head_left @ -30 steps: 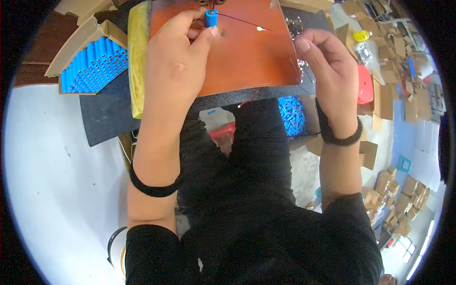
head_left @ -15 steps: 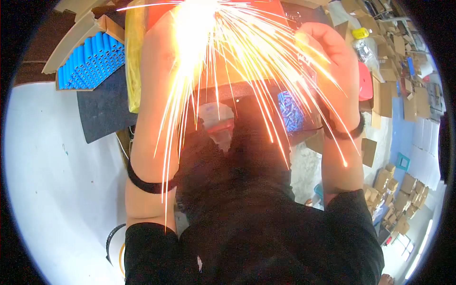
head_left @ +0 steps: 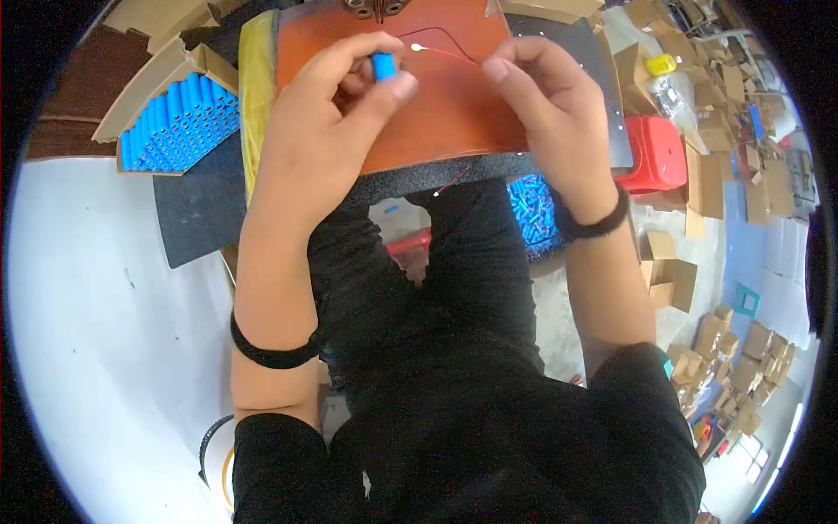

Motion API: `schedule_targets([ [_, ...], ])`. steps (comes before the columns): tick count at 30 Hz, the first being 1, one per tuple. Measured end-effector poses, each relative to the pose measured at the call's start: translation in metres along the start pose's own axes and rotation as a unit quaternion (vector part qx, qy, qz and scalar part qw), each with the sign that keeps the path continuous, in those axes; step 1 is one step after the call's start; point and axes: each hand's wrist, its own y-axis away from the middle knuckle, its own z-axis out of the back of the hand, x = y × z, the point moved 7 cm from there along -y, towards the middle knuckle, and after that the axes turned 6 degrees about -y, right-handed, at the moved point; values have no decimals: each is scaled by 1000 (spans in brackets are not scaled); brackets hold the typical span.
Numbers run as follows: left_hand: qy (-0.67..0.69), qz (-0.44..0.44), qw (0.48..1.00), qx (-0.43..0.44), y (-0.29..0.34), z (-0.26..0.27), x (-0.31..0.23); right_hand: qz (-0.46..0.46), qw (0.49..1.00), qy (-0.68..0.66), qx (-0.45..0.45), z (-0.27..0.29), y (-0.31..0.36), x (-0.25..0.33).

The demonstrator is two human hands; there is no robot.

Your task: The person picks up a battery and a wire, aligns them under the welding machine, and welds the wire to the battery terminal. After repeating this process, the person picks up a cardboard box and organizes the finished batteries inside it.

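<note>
My left hand [head_left: 319,131] pinches a small blue cylindrical battery cell [head_left: 383,66] between thumb and fingers, over the orange-brown work mat [head_left: 454,113]. Opposite it, my right hand [head_left: 563,113] is closed on a pair of thin wires. From its fingertips the red wire [head_left: 449,55] runs left to a small pale round tip, lying free of the cell. The black wire [head_left: 436,29] arches toward my left fingertips; whether it joins the cell is hidden. Just beyond my left hand, metal welding electrodes [head_left: 377,9] come in from the top edge.
An open carton of blue cells [head_left: 179,122] stands at the far left. Below the bench's right side is a container of blue cells [head_left: 532,210]. A red stool [head_left: 659,153] and cardboard boxes are on the right. A short red wire [head_left: 452,182] rests on the bench's dark front edge [head_left: 401,179].
The bright flash and flying sparks at the top are gone. My left hand has drawn back from the electrodes with the cell, and my right hand has moved left.
</note>
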Motion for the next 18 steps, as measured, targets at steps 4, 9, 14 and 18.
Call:
schedule_targets([
  [4,-23,33,999,-9,-6,0,7,36,999,-33,8,-13,-13,-6],
  [9,-162,10,986,-42,-11,5,-4,10,998,-53,-20,-16,-21,0],
  [14,-167,-9,984,-52,-15,2,-2,-37,996,-76,-16,-18,-26,7],
  [18,-181,-13,982,-51,-16,1,4,-38,996,-80,-17,-20,-30,6],
])
